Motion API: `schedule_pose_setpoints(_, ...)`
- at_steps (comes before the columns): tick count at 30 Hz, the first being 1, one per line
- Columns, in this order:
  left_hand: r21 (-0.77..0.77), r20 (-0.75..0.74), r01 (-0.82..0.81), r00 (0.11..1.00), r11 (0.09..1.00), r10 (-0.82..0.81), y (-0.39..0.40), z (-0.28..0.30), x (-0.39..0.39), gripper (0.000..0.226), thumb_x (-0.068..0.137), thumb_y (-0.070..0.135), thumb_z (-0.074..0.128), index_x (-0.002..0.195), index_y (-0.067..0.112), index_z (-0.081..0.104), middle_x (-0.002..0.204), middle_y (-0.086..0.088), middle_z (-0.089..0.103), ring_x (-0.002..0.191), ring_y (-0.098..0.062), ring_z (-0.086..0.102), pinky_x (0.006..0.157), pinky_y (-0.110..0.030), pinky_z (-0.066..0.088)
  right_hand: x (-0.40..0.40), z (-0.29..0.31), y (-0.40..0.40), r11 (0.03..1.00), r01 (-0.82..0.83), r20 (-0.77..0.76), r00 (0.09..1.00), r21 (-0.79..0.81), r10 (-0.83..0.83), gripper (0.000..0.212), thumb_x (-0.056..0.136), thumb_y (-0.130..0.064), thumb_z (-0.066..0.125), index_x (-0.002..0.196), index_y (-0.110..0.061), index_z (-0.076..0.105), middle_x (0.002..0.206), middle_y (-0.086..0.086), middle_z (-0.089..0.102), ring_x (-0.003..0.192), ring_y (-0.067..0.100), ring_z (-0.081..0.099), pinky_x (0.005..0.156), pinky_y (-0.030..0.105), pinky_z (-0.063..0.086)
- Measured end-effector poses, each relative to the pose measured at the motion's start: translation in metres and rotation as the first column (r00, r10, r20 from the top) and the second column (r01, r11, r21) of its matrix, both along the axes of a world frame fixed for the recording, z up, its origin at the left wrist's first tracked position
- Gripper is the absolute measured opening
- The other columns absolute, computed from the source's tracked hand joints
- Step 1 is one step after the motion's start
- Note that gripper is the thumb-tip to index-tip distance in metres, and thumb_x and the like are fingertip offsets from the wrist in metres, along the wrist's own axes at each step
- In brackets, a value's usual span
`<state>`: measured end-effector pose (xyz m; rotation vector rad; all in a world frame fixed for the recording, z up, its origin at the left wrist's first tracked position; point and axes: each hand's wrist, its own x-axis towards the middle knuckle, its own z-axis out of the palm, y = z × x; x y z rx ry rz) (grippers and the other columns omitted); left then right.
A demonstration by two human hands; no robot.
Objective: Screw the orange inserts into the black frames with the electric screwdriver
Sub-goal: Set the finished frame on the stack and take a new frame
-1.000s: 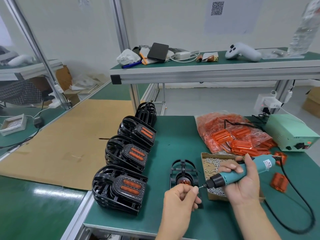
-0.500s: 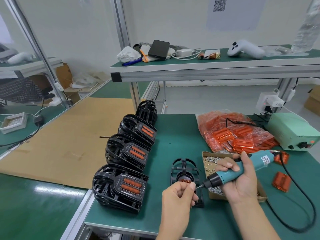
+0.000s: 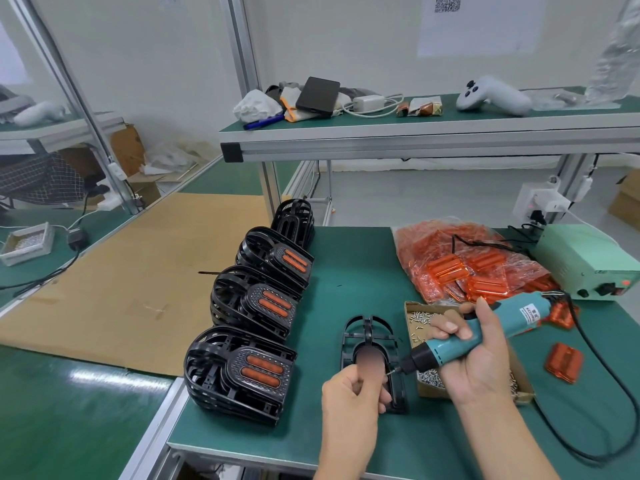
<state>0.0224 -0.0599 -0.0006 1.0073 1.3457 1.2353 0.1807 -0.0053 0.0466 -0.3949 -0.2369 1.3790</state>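
Two hands work close together over the green bench [image 3: 346, 271]. The right hand [image 3: 481, 358] has its fingers wrapped around the teal electric screwdriver [image 3: 485, 332], which slants down to the left with its black nose and bit meeting the left hand's fingertips. The left hand [image 3: 353, 389] is curled, thumb and forefinger pinched at the bit tip over something too small to make out, probably a screw. Directly beyond the left hand a black frame [image 3: 372, 341] lies flat on the bench; its centre is blurred, so the insert there cannot be made out clearly. Under and behind the right hand sits a cardboard box of screws [image 3: 420, 315]. Beyond it lies a clear bag of orange inserts [image 3: 460, 265], with two loose ones to the hand's right. Left of the left hand stand stacks of finished frames [image 3: 242, 372] in a row.
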Motion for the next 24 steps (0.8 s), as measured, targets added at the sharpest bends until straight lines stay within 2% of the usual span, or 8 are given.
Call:
schedule_pose_setpoints(5, 0.003, -0.039, -0.018, 0.999, 1.000, 0.018, -0.001, 0.003, -0.001, 0.037, 0.099, 0.035, 0.068, 0.066, 0.017, 0.071, 0.059, -0.006, 0.067, 0.051, -0.011, 0.052, 0.054, -0.023, 0.045, -0.007, 0.004, -0.001, 1.000, -0.018, 0.043, 0.999, 0.010, 0.017, 0.023, 0.095, -0.036, 0.062, 0.076, -0.023, 0.062, 0.054, -0.009, 0.037, 0.057, 0.007, 0.045, 0.055, 0.018, 0.044)
schedule_pose_setpoints(8, 0.086, -0.226, 0.053, 0.974, 0.995, -0.032, -0.007, 0.003, -0.008, 0.026, 0.098, 0.036, 0.066, 0.074, 0.028, 0.072, 0.065, 0.003, 0.071, 0.055, -0.004, 0.053, 0.060, -0.021, 0.045, -0.011, 0.008, 0.001, 1.000, 0.005, 0.135, 0.991, -0.016, -0.003, 0.020, 0.095, -0.033, 0.064, 0.079, -0.021, 0.060, 0.055, -0.007, 0.038, 0.057, 0.009, 0.045, 0.055, 0.020, 0.044)
schedule_pose_setpoints(11, 0.234, -0.434, 0.145, 0.901, 0.961, -0.030, -0.015, -0.002, -0.019, 0.009, 0.094, 0.029, 0.071, 0.089, 0.037, 0.074, 0.080, 0.016, 0.071, 0.073, -0.001, 0.062, 0.071, -0.014, 0.045, -0.013, 0.013, 0.002, 0.999, 0.036, 0.245, 0.969, -0.033, -0.027, 0.020, 0.092, -0.031, 0.068, 0.079, -0.018, 0.060, 0.054, -0.004, 0.039, 0.057, 0.012, 0.045, 0.056, 0.022, 0.044)
schedule_pose_setpoints(14, 0.400, -0.679, 0.210, 0.722, 0.892, 0.134, -0.011, -0.014, -0.025, 0.012, 0.086, 0.024, 0.077, 0.094, 0.033, 0.076, 0.087, 0.020, 0.064, 0.092, -0.001, 0.056, 0.088, -0.025, 0.038, -0.021, 0.017, 0.001, 1.000, 0.031, 0.363, 0.931, -0.001, -0.029, 0.021, 0.088, -0.026, 0.070, 0.081, -0.012, 0.056, 0.054, 0.001, 0.039, 0.054, 0.016, 0.045, 0.056, 0.024, 0.044)
schedule_pose_setpoints(16, 0.441, -0.741, 0.215, 0.635, 0.872, 0.218, -0.006, -0.018, -0.024, 0.012, 0.081, 0.026, 0.082, 0.089, 0.032, 0.076, 0.088, 0.022, 0.061, 0.097, -0.007, 0.053, 0.090, -0.031, 0.033, -0.028, 0.018, 0.001, 0.998, 0.037, 0.451, 0.891, 0.042, -0.052, 0.023, 0.086, -0.022, 0.072, 0.085, -0.009, 0.053, 0.054, 0.005, 0.040, 0.053, 0.020, 0.044, 0.055, 0.026, 0.046)
schedule_pose_setpoints(18, 0.444, -0.773, 0.206, 0.580, 0.872, 0.257, -0.003, -0.020, -0.022, 0.015, 0.075, 0.028, 0.087, 0.086, 0.033, 0.078, 0.089, 0.021, 0.058, 0.099, -0.012, 0.050, 0.089, -0.034, 0.030, -0.037, 0.018, 0.001, 0.994, 0.042, 0.553, 0.828, 0.097, -0.088, 0.018, 0.084, -0.020, 0.076, 0.080, -0.012, 0.060, 0.053, 0.007, 0.042, 0.050, 0.022, 0.045, 0.054, 0.028, 0.047)
schedule_pose_setpoints(21, 0.416, -0.802, 0.169, 0.531, 0.894, 0.273, -0.001, -0.026, -0.019, 0.020, 0.067, 0.028, 0.094, 0.081, 0.032, 0.079, 0.087, 0.015, 0.053, 0.098, -0.014, 0.045, 0.088, -0.036, 0.028, -0.049, 0.016, 0.002, 0.990, 0.026, 0.686, 0.718, 0.136, -0.113, 0.026, 0.083, -0.017, 0.084, 0.068, -0.026, 0.065, 0.051, 0.008, 0.047, 0.047, 0.023, 0.047, 0.055, 0.031, 0.050)
schedule_pose_setpoints(24, 0.402, -0.798, 0.128, 0.534, 0.907, 0.278, -0.001, -0.031, -0.017, 0.022, 0.065, 0.027, 0.096, 0.079, 0.031, 0.079, 0.084, 0.013, 0.050, 0.096, -0.015, 0.044, 0.088, -0.040, 0.031, -0.057, 0.012, 0.001, 0.987, -0.038, 0.779, 0.618, 0.159, -0.102, 0.024, 0.082, -0.032, 0.080, 0.067, -0.023, 0.063, 0.053, 0.009, 0.052, 0.052, 0.024, 0.054, 0.061, 0.037, 0.052)
